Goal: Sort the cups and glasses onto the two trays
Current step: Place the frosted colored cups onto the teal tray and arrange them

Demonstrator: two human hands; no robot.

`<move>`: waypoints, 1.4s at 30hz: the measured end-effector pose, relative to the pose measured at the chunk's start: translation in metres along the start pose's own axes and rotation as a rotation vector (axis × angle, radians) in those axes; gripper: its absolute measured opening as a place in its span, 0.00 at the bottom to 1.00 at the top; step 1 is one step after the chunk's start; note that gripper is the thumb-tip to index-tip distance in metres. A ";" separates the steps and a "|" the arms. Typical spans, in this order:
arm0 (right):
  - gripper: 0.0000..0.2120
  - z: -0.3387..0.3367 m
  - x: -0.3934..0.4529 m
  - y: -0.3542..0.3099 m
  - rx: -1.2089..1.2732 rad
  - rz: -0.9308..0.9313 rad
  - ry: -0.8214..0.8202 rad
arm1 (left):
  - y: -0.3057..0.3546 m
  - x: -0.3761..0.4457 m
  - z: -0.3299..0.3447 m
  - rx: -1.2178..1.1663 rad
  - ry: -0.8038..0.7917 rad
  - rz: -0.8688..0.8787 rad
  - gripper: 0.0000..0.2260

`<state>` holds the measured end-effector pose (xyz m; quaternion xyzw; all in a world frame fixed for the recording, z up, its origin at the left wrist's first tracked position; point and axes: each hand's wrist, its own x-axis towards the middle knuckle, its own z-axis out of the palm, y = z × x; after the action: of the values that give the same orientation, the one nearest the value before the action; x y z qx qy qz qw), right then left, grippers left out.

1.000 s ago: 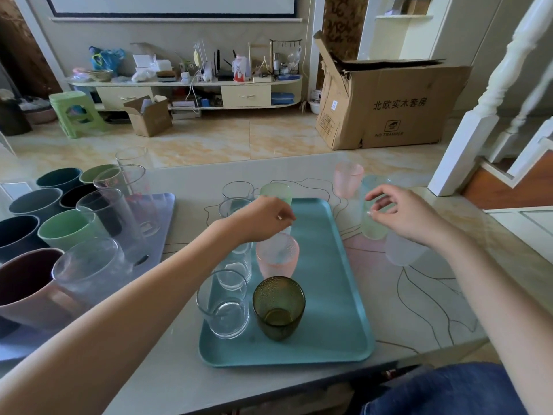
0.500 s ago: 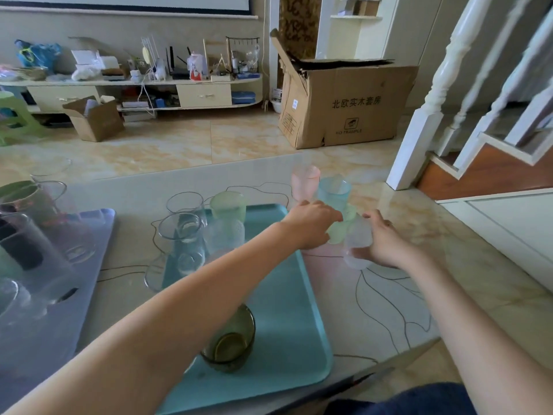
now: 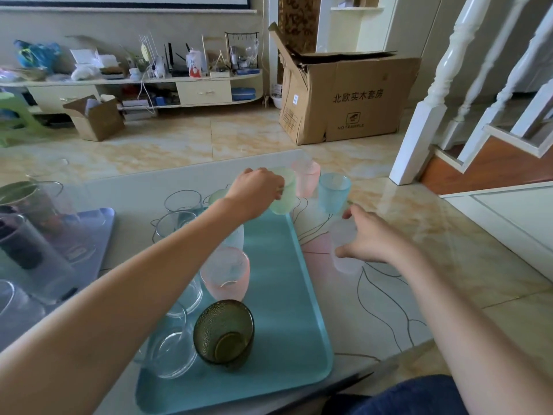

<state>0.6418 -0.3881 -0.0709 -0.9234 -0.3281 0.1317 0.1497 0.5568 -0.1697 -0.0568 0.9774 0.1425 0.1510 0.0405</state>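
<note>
Hands work near the middle of the frame, one on each side of the teal tray's (image 3: 287,310) far right corner. The left hand (image 3: 257,191) reaches across the tray and is closed around the upper part of a frosted green cup (image 3: 284,194), which sits at the tray's far edge; whether the cup rests on the tray or is lifted just clear of it is hard to judge from this angle. Just right of it, on the table (image 3: 389,310), stand a frosted pink cup (image 3: 308,178) and a frosted blue cup (image 3: 333,193), close together.

The right hand (image 3: 374,238) lies lower and to the right, off the tray, with thumb and fingers curled around a frosted white cup (image 3: 344,250) that stands on the table just beside the tray's right rim. The blue cup is just above this hand, close to its fingertips.

On the tray, toward the lower centre, a dark green glass (image 3: 224,333) stands next to a clear glass (image 3: 167,348), with a pink glass (image 3: 226,274) just behind them. More clear glasses crowd the tray's left side, partly hidden by the left forearm. At the left edge of the frame a lavender tray (image 3: 98,232) holds mugs and tall clear glasses, blurred.
</note>
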 end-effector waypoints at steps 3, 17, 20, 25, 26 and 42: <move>0.33 0.001 -0.003 -0.016 0.010 -0.030 -0.070 | -0.021 0.001 -0.002 0.034 -0.038 -0.076 0.07; 0.34 0.011 0.011 -0.053 0.050 -0.085 -0.105 | -0.030 -0.003 0.016 -0.106 -0.275 -0.100 0.09; 0.35 0.014 0.015 -0.060 0.105 -0.108 -0.089 | -0.032 -0.004 0.010 -0.064 -0.290 -0.052 0.13; 0.35 0.018 0.022 -0.074 0.197 -0.183 -0.083 | -0.045 -0.022 -0.014 -0.083 -0.179 -0.049 0.18; 0.36 0.019 0.023 -0.076 0.197 -0.200 -0.087 | -0.049 -0.028 -0.020 -0.063 -0.194 -0.060 0.19; 0.38 0.035 0.024 -0.103 0.142 -0.277 -0.107 | -0.067 -0.054 -0.016 -0.096 -0.213 -0.183 0.06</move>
<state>0.5897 -0.2904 -0.0689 -0.8480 -0.4496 0.1819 0.2137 0.4851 -0.1210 -0.0644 0.9676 0.2187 0.0488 0.1159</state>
